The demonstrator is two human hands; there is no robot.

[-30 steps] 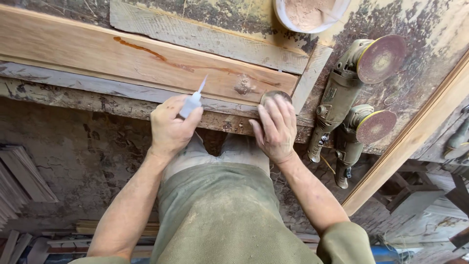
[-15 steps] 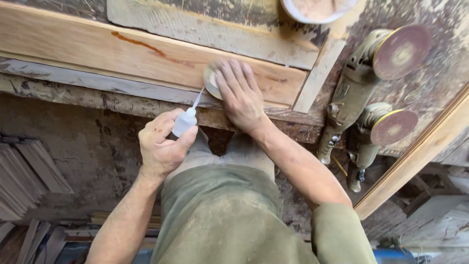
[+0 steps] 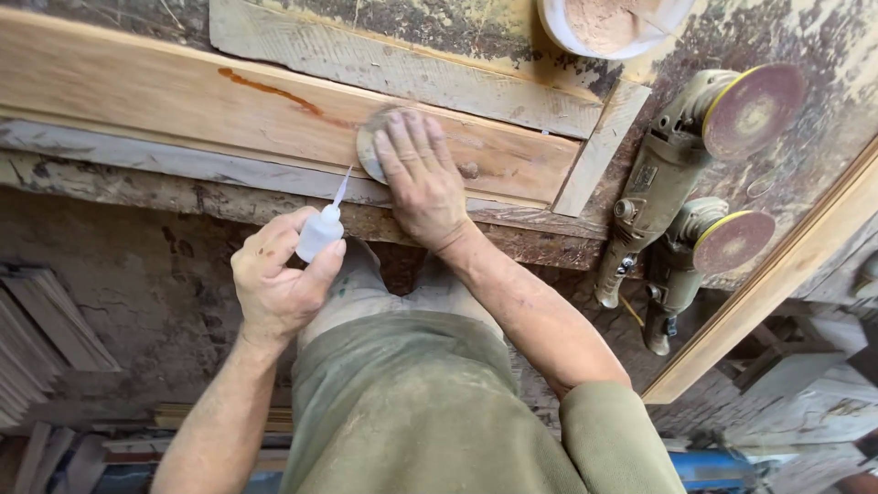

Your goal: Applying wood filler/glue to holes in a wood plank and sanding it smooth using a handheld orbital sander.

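On the bench: your right hand [image 3: 416, 178] lies flat, fingers spread, pressing a sanding disc [image 3: 369, 146] onto the plank [image 3: 183, 105].
Left hand: yours [image 3: 279, 274], closed round a small white squeeze bottle [image 3: 322, 229], nozzle toward the disc.
Right of the plank: two grinders [image 3: 677, 174], discs up.
Top edge: white tub [image 3: 567, 37] of pinkish powder.

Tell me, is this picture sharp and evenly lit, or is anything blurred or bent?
Head view: soft, even daylight, no glare. The right hand and the sanding disc under it look slightly smeared; the left hand with its small squeeze bottle is crisp. The plank bows a little, a wide-lens effect.
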